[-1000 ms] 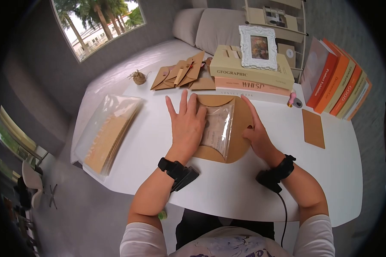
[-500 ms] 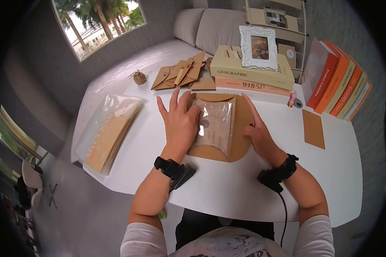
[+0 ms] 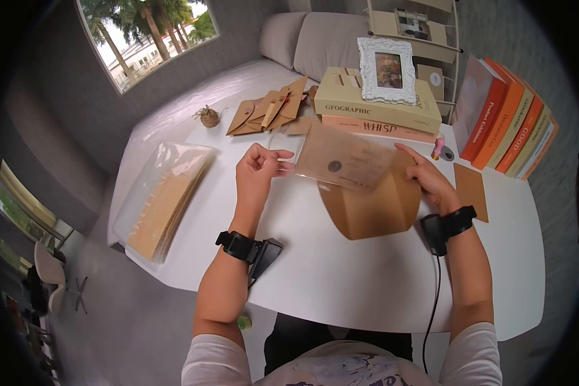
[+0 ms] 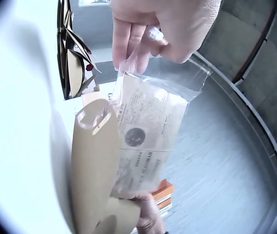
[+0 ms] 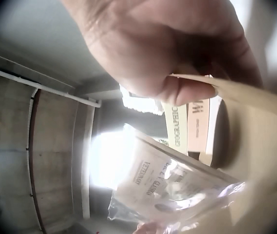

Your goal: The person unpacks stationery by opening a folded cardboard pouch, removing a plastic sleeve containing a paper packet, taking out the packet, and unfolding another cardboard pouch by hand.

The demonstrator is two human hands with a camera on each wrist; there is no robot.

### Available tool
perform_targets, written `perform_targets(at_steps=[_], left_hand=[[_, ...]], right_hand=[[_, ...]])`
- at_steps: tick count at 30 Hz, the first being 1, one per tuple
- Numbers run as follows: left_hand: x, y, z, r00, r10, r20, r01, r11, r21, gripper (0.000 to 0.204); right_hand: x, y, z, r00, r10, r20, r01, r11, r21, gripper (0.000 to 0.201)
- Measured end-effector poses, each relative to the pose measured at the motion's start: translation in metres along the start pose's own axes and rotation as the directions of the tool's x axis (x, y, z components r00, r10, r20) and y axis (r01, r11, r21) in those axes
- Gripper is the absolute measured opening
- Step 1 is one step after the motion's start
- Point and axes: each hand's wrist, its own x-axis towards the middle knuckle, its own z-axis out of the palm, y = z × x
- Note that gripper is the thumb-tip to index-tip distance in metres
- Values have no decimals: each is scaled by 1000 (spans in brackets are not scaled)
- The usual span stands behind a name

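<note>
My left hand (image 3: 256,177) pinches the end of a clear plastic sleeve (image 3: 344,159) with printed paper inside, lifted and tilted over the table. In the left wrist view the thumb and fingers grip the sleeve's loose plastic edge (image 4: 197,83), above a dark round mark on the paper. My right hand (image 3: 433,183) grips a kraft paper envelope (image 3: 370,212) by its right side, thumb on the near face. The envelope is raised and bent along its folds. Its upper part is overlapped by the sleeve in the head view.
A clear bag of kraft envelopes (image 3: 164,209) lies at left. Behind are a twine ball (image 3: 208,116), sealed brown envelopes (image 3: 260,116) and stacked books (image 3: 379,106) under a white picture frame (image 3: 365,67). At right are a pink-handled stamp (image 3: 439,148), a brown card (image 3: 471,193) and upright books (image 3: 505,122).
The left hand has pinched the plastic sleeve and lifted it off the envelope. The right hand has moved right and taken hold of the envelope, raising it from the table.
</note>
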Motion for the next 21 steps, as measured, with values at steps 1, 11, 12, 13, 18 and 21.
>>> perform_targets(at_steps=[1,11,12,13,18,21], left_hand=[[0,-2,-1,1000,1,1,-1,1000,1,17],[2,-15,-4,978,-181,102,193,973,-122,16],[2,-13,-3,980,-158,117,178,966,-190,17],[2,-12,-2,981,-156,118,177,966,-191,17],[2,-10,0,989,-104,101,136,910,-393,20],[1,-12,-1,989,-19,144,87,871,-483,20]], right_hand=[[-1,-2,-4,999,-22,-30,21,999,-32,71],[-2,-8,-43,940,-273,-203,65,730,-681,64],[-5,-12,-38,923,-320,-214,14,584,-811,62],[-8,-16,-31,905,-368,-215,-46,417,-908,61],[-30,-23,27,824,-566,28,93,87,-992,67],[-42,-29,61,810,-558,181,361,230,-904,77]])
